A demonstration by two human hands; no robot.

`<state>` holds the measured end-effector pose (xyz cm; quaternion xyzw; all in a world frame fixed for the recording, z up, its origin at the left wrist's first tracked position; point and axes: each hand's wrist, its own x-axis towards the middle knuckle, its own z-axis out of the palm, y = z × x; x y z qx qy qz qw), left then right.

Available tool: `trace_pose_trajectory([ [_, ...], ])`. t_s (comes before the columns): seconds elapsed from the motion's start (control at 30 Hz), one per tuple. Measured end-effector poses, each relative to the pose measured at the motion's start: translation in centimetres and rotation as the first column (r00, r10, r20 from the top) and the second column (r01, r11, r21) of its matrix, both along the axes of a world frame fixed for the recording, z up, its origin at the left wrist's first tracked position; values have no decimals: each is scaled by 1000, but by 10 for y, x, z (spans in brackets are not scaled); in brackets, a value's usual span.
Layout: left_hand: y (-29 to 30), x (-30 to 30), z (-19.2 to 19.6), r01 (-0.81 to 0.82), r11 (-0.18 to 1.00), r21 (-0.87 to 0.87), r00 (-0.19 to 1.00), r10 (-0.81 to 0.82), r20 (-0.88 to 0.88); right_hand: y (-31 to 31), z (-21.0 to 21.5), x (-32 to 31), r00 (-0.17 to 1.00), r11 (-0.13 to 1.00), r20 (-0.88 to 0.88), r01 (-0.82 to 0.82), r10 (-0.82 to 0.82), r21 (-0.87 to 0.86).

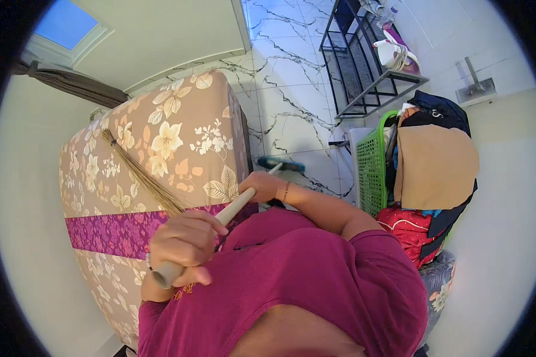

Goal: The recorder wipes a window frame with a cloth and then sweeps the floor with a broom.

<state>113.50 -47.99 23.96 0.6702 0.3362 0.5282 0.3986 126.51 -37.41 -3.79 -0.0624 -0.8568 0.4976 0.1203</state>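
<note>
A broom with a pale cream handle (237, 206) runs slantwise in front of my body. My left hand (186, 243) is wrapped round it close to its rounded top end. Lower down, my right hand (261, 185) grips the same handle, with a thin bracelet at the wrist. Beyond that hand the broom's teal head (287, 165) is down at the marble-patterned floor (295, 128). On the bed, just past my left hand, lies a stick broom (138, 169) of thin straw-coloured ribs, tied near one end.
The bed (187, 110) with a brown floral cover fills the left. On the right stands a green basket (371, 172) heaped with folded clothes (436, 166). Behind it is a black metal rack (354, 77) holding a white and purple iron (392, 52).
</note>
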Motion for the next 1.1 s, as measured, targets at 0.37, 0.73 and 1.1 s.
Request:
trace_pose_trajectory([
  [0.37,14,-33,-29,-56,998,-15,920,46,-390,70,7,-18,903,898,46,416,-426,145],
  [0.73,29,-25,-36,-35,971,-235,892,136,430,12,24,38,882,977,419,201,-214,75],
  [1.1,118,-2,-30,24,999,-21,996,-26,-83,131,6,-14,715,725,-163,689,-680,0],
])
